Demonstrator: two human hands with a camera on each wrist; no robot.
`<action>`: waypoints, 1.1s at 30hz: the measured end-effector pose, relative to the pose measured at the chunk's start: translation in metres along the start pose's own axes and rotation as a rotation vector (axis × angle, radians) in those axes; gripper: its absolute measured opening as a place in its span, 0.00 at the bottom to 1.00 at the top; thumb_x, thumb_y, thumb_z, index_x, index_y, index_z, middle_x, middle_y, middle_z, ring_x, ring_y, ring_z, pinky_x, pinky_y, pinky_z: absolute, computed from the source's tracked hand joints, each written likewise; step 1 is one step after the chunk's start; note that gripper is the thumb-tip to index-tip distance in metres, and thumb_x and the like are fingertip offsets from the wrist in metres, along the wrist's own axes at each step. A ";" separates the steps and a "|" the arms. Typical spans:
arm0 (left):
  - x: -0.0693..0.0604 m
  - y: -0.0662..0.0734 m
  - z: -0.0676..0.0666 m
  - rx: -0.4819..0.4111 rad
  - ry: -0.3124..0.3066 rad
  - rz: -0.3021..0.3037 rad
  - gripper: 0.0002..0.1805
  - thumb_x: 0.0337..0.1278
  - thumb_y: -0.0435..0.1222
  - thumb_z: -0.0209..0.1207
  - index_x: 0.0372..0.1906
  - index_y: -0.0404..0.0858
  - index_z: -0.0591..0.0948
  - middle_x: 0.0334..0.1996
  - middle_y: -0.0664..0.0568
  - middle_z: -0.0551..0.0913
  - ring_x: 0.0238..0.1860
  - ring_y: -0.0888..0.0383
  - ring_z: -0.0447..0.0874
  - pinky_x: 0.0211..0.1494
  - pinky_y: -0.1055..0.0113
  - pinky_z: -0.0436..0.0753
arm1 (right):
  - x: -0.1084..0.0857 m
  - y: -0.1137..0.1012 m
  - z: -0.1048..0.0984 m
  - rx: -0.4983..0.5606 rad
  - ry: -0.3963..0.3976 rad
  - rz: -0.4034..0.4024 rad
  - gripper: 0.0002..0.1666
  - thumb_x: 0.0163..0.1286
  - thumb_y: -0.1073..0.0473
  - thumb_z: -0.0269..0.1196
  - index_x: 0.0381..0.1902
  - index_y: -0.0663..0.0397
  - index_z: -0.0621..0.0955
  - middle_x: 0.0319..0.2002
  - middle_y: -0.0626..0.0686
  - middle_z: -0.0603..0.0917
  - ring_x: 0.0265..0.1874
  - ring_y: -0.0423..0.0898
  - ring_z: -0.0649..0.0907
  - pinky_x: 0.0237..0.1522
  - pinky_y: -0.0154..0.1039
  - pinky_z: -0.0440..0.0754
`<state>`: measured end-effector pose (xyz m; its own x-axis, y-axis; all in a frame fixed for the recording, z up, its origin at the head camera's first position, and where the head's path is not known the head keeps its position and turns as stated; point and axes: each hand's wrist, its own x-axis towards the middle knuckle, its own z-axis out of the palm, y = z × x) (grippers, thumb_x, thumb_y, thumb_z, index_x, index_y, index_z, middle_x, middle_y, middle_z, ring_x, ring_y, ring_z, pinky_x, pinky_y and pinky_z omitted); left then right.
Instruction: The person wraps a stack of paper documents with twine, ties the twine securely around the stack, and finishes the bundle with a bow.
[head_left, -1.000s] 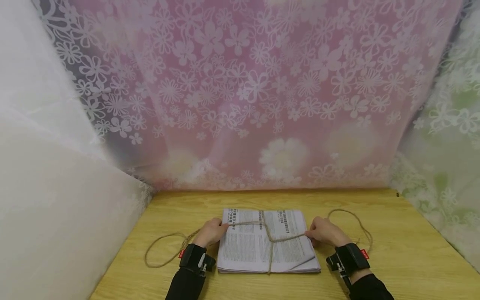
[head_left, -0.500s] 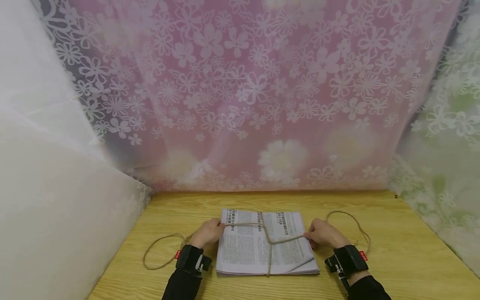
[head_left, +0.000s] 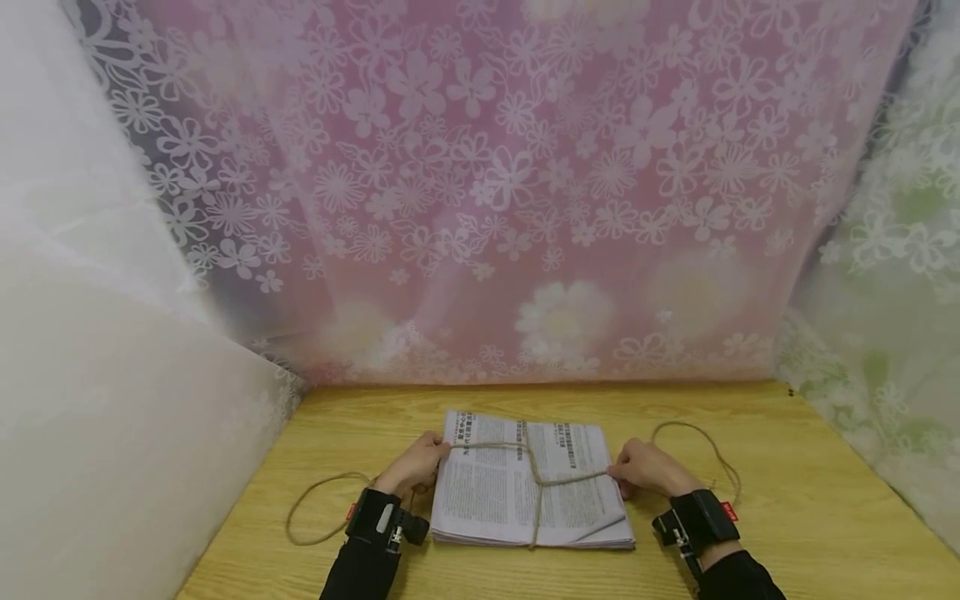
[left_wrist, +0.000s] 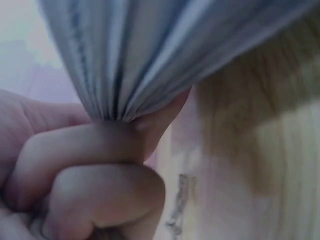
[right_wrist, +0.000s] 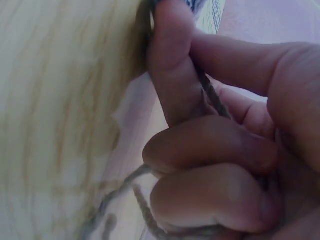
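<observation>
A flat stack of folded newspapers (head_left: 483, 496) lies before me, with brown twine (head_left: 570, 479) crossing on its top. At its left edge, my left hand (head_left: 411, 465) pinches the gathered sheets (left_wrist: 117, 95) between thumb and curled fingers, where the twine also runs into the hand. My right hand (head_left: 651, 465) holds the other twine length at the stack's right edge. In the right wrist view, twine (right_wrist: 212, 95) passes between thumb and index finger and trails out below the curled fingers (right_wrist: 200, 195). How the twine lies inside the left hand is hidden.
Loose twine ends loop on the wooden table (head_left: 810, 500), one on the left (head_left: 296, 504) and one on the right (head_left: 720, 450). A pink floral curtain (head_left: 480, 208) hangs behind the table, with pale sheeting (head_left: 112, 375) along the left.
The left side of the newspaper stack has risen and shifted slightly, and my left hand has moved a little with it. My right hand stays almost still.
</observation>
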<state>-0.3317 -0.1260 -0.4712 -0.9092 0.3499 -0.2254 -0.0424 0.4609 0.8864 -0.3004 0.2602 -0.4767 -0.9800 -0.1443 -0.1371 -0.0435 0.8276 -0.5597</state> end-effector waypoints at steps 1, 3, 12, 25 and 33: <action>0.000 -0.002 -0.001 -0.020 -0.001 -0.011 0.21 0.79 0.40 0.40 0.63 0.29 0.62 0.16 0.56 0.57 0.14 0.62 0.47 0.20 0.67 0.56 | 0.000 0.001 0.000 0.014 0.000 -0.007 0.20 0.67 0.60 0.63 0.14 0.57 0.82 0.13 0.49 0.79 0.14 0.41 0.69 0.21 0.34 0.62; -0.001 -0.006 -0.003 -0.055 -0.020 -0.014 0.24 0.78 0.41 0.42 0.65 0.26 0.62 0.16 0.56 0.59 0.15 0.61 0.46 0.22 0.66 0.56 | 0.000 0.003 0.001 0.043 -0.002 -0.013 0.20 0.67 0.59 0.64 0.14 0.57 0.82 0.12 0.49 0.79 0.14 0.41 0.67 0.21 0.34 0.61; -0.001 -0.013 -0.013 -0.219 -0.194 0.050 0.26 0.75 0.40 0.48 0.73 0.42 0.62 0.36 0.50 0.85 0.15 0.65 0.62 0.19 0.70 0.59 | 0.000 0.006 -0.001 0.063 -0.019 -0.011 0.21 0.67 0.59 0.64 0.13 0.58 0.83 0.12 0.49 0.79 0.14 0.40 0.67 0.21 0.33 0.61; -0.001 -0.009 -0.023 -0.338 -0.263 0.266 0.19 0.77 0.41 0.47 0.66 0.43 0.64 0.48 0.42 0.86 0.10 0.66 0.53 0.17 0.72 0.58 | 0.005 0.015 -0.002 0.235 -0.112 -0.145 0.14 0.74 0.62 0.56 0.30 0.64 0.81 0.19 0.50 0.78 0.18 0.41 0.72 0.21 0.31 0.66; -0.006 0.004 -0.023 -0.151 -0.096 0.405 0.27 0.75 0.42 0.50 0.73 0.47 0.61 0.53 0.41 0.83 0.32 0.62 0.81 0.35 0.67 0.78 | 0.002 0.007 -0.025 0.169 0.160 -0.227 0.11 0.78 0.54 0.53 0.44 0.56 0.78 0.24 0.52 0.80 0.17 0.39 0.70 0.22 0.33 0.64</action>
<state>-0.3362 -0.1452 -0.4567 -0.8227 0.5553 0.1218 0.2427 0.1494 0.9585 -0.3080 0.2794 -0.4605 -0.9676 -0.2167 0.1297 -0.2449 0.6801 -0.6910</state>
